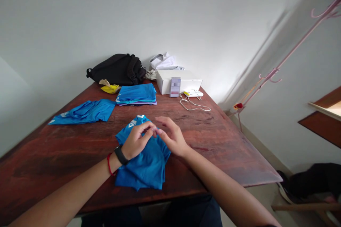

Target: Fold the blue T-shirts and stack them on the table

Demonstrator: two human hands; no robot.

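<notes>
Nearest, a blue shirt (145, 170) with white print lies rumpled on the wooden counter (221, 156), close to its near edge. The person's left hand (135, 141), below a black band (121, 155) and a red bracelet (109, 164), is over the shirt, its fingers loosely curled; whether they pinch any fabric cannot be told. The right hand (176, 140) is over the shirt's right side, thumb and fingers apart with nothing between them, its thumb just beside the left fingertips. Beyond, to the left, lies a crumpled shirt (89, 111), then a folded stack (137, 92). A cable (197, 109) curls before a white box (164, 82). Farthest, a black bag (112, 69) lies near the wall (170, 14).
</notes>
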